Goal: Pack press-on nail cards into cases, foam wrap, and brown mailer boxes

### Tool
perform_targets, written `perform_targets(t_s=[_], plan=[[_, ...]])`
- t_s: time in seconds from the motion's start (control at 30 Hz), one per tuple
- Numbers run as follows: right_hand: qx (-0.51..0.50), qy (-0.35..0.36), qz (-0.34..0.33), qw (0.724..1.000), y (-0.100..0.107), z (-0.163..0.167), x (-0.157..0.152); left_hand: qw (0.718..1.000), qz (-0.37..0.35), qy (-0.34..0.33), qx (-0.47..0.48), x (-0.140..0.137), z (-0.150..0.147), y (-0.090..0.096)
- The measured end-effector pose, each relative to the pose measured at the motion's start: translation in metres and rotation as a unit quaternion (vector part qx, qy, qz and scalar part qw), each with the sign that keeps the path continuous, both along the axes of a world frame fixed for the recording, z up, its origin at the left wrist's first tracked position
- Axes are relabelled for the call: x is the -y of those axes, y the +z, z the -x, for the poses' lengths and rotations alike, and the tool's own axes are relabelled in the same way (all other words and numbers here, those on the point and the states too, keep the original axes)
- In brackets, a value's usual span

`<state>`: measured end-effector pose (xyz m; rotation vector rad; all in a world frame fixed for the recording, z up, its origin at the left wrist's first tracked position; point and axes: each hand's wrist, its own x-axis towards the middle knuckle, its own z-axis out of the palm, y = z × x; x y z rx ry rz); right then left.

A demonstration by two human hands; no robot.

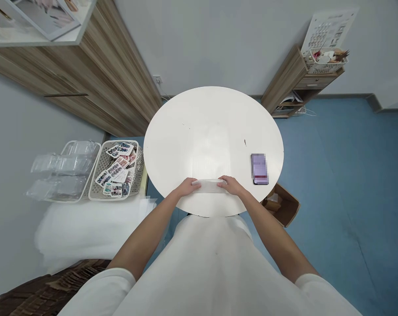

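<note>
A thin white, translucent sheet [211, 153] lies flat on the round white table [166, 131], barely standing out from the tabletop. Its near end forms a folded or rolled strip [209, 186] close to the table's front edge. My left hand [187, 187] pinches the strip's left end, fingers closed. At the right end, my right hand [231, 185] grips it the same way. The strip runs level between both hands. To the right of my right hand lies a phone [259, 169] with a purple, blurred screen.
On the left stand a white basket of printed nail cards [98, 192] and another basket with clear plastic packs [62, 164]. White sheeting [87, 228] is piled below them. An open cardboard box [291, 206] sits on the floor at right. A wooden cabinet [120, 87] stands behind left.
</note>
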<state>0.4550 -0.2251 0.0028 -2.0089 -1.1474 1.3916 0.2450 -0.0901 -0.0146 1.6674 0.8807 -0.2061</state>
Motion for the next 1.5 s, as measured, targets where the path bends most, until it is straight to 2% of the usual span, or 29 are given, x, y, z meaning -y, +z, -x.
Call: perform_targets(t_s=[0.17,0.37,0.43,0.53,0.6,0.63,0.67,0.73,0.8,0.87,1.0,1.17,1.23,1.33,1.5], plan=[[0.018,-0.086,0.022,0.996,-0.016,-0.007,0.001,0.994,-0.070,0.048,-0.074,0.001,0.004,-0.012],[0.094,-0.153,0.043,0.983,-0.027,-0.008,0.009,0.985,-0.105,0.058,-0.120,0.002,-0.002,-0.010],[0.124,-0.165,0.027,0.978,-0.027,-0.004,0.012,0.981,-0.120,0.058,-0.138,0.002,-0.003,-0.006],[0.227,-0.182,-0.044,0.956,-0.025,0.002,0.018,0.970,-0.161,0.063,-0.173,0.006,-0.002,0.003],[0.293,-0.162,-0.101,0.937,-0.021,0.006,0.021,0.952,-0.244,0.074,-0.170,0.010,-0.003,0.010],[0.308,-0.130,-0.125,0.934,-0.020,0.007,0.022,0.942,-0.293,0.067,-0.149,0.012,-0.003,0.013],[0.310,-0.080,-0.145,0.936,-0.019,0.009,0.022,0.934,-0.336,0.043,-0.116,0.015,-0.005,0.016],[0.287,0.050,-0.170,0.941,-0.018,0.011,0.020,0.924,-0.376,-0.055,-0.039,0.020,-0.011,0.018],[0.262,0.160,-0.176,0.935,-0.018,0.014,0.015,0.914,-0.369,-0.167,0.005,0.024,-0.018,0.017],[0.257,0.206,-0.169,0.929,-0.020,0.017,0.010,0.908,-0.357,-0.221,0.005,0.027,-0.026,0.014],[0.258,0.200,-0.157,0.932,-0.017,0.021,0.006,0.914,-0.345,-0.214,-0.009,0.030,-0.031,0.012],[0.142,0.213,-0.100,0.962,0.001,0.018,0.019,0.928,-0.277,-0.247,0.002,0.035,-0.022,0.024],[0.107,0.208,-0.078,0.969,0.007,0.016,0.022,0.936,-0.254,-0.241,0.001,0.037,-0.019,0.027],[0.090,0.171,-0.080,0.978,0.010,0.012,0.018,0.952,-0.226,-0.205,-0.013,0.034,-0.017,0.028],[0.035,0.072,-0.049,0.996,0.003,-0.001,-0.005,0.990,-0.107,-0.090,-0.007,0.012,-0.015,0.021]])
